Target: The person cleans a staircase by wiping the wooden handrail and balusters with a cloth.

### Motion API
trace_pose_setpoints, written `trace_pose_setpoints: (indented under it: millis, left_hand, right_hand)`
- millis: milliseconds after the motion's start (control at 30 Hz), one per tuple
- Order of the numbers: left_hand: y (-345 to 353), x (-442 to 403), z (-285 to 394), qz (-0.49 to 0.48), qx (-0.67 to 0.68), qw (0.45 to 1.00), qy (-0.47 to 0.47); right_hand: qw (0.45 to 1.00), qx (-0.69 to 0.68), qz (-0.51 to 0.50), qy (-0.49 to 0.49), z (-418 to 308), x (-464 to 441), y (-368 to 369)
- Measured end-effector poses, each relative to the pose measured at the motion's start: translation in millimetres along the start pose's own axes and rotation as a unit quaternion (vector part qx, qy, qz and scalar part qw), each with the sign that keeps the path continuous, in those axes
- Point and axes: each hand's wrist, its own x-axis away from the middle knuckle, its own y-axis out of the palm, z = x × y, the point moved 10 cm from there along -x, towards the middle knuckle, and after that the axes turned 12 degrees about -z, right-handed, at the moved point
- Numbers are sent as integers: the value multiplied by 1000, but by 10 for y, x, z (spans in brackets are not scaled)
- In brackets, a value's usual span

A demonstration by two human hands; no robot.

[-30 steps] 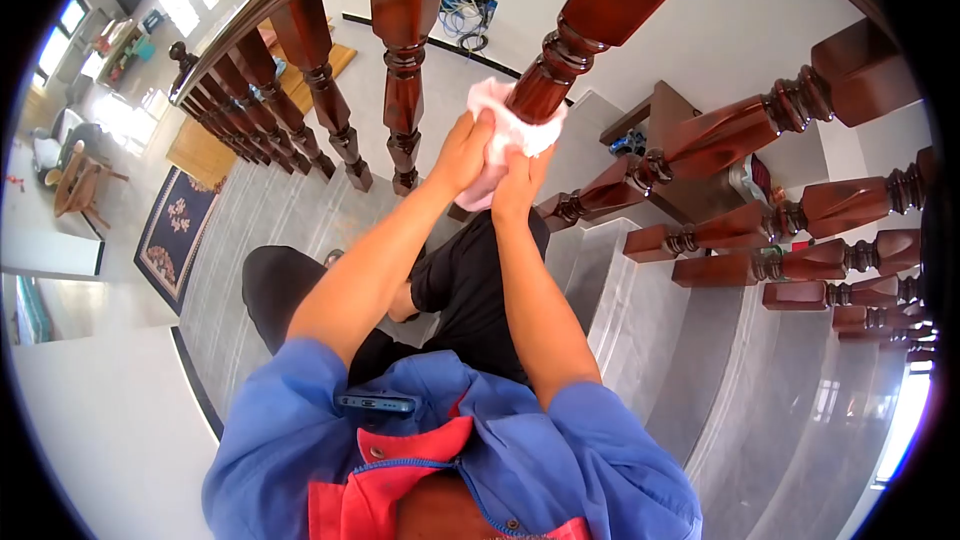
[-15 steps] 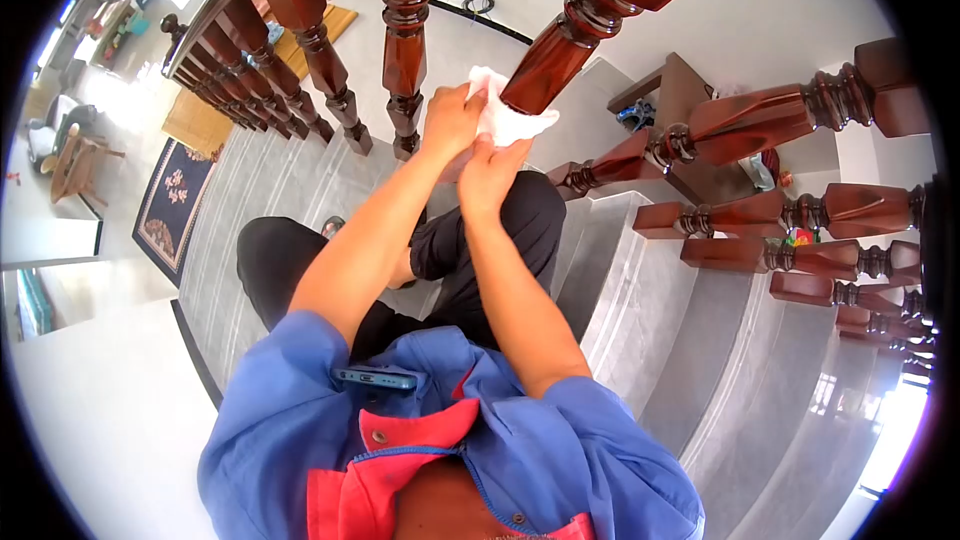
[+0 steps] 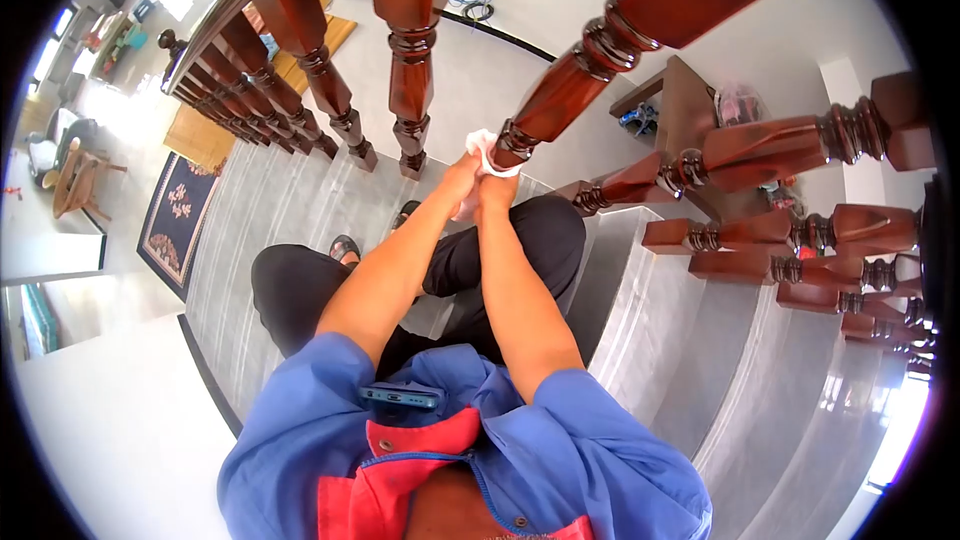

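Observation:
A white cloth (image 3: 484, 145) is wrapped around the lower part of a dark red wooden baluster (image 3: 563, 83). My left hand (image 3: 461, 181) is closed on the cloth at the baluster's left side. Close beside it, my right hand (image 3: 494, 191) presses the same cloth from below and the right, near the baluster's foot. The fingertips of both hands are mostly hidden behind the cloth and the post.
More balusters (image 3: 411, 105) stand to the left under a curved handrail (image 3: 218, 12), others to the right. Grey stone steps (image 3: 690, 340) descend around my bent legs. A patterned rug (image 3: 180, 208), a wooden chair (image 3: 82, 180) and a brown table (image 3: 685, 90) are on the floor beyond.
Both hands and the cloth have slid down the baluster toward its foot. The cloth now looks more bunched up, and the view has shifted slightly.

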Motion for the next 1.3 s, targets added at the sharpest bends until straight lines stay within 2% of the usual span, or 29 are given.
trace_pose_setpoints:
  millis: [33,67,133,167,200,267,300,333,400,433,500,533,600,633,667,733,767,800,833,867,933,967,1000,1067,1100,1133,1200,1267,1300]
  left_hand:
    - [-31,-37,-22,2,-21,999,26]
    - [-60,-51,-61,5,-16,999,29]
    - [-26,-166,-89,-60,13,992,109]
    - [-186,-210,-93,-3,-109,986,129]
    - [-199,-104,-24,3,-106,985,133]
    - [-306,389,121,102,-145,974,145]
    - [-466,503,89,169,-143,953,208]
    - [-488,591,85,175,-142,951,210]
    - [-714,927,125,298,-82,916,255]
    - [-773,972,139,315,-73,914,244]
    - [-906,1090,372,346,-87,896,265]
    - [-977,1186,534,374,-99,877,285]
    - [-1186,1190,750,398,-102,860,304]
    - [-1360,1081,830,411,-129,858,279]
    - [-1485,972,885,424,-154,856,253]
    - [-1451,974,1123,426,-154,858,242]
    - [-1393,844,1150,355,-63,895,262]
    - [-1299,712,1177,278,28,919,278]
    - [-1218,782,1197,292,-30,919,262]
    - [-1103,841,1166,294,-24,918,264]
    - [-820,1078,1334,247,-8,869,428]
    - [-717,1103,1425,174,-37,863,472]
    - [-816,1013,1367,176,-38,864,471]
    - [-926,558,1201,95,15,893,440]
    - [-884,634,1350,83,60,894,437]
    - [-992,466,1279,81,65,893,438]
    - [-1154,35,1139,18,115,932,343]
    - [-1162,68,1227,25,138,955,260]
    - [-1132,84,1283,7,142,955,260]
  right_hand:
    - [998,-50,-8,46,95,3,-8]
    - [998,-46,-14,46,104,12,10]
    - [999,39,34,17,19,61,-59]
    - [996,88,15,21,14,84,-34]
    - [991,135,-4,22,44,95,-7]
    - [988,110,-21,-103,304,52,-80]
    - [990,131,9,-53,262,223,-47]
    - [982,187,26,-24,291,244,-48]
    - [974,220,45,21,138,445,65]
    - [975,219,41,21,149,489,115]
    - [978,176,-101,-54,79,545,538]
    - [976,178,-82,-98,-194,648,700]
    - [975,189,-86,-77,-448,602,932]
    - [963,193,-55,-182,-611,552,1031]
    - [969,150,-80,-177,-585,394,1118]
    - [970,149,-69,-180,-724,168,1285]
    - [968,150,-72,-186,-766,74,1300]
    - [976,27,-188,-108,-566,-102,1428]
    - [949,-95,-299,-22,-468,-130,1607]
    - [947,-69,-313,2,-463,-164,1592]
    - [938,-4,-339,79,-367,-301,1598]
    - [924,7,-376,69,-269,-381,1620]
    - [923,6,-377,71,-249,-398,1635]
    - [921,-11,-376,104,-208,-404,1647]
    - [921,-8,-375,103,-229,-350,1663]
    - [939,11,-332,88,-275,-264,1628]
    - [967,48,-245,52,-314,-34,1591]
    - [957,53,-256,-129,-208,126,1649]
    - [958,15,-260,-120,-191,168,1660]
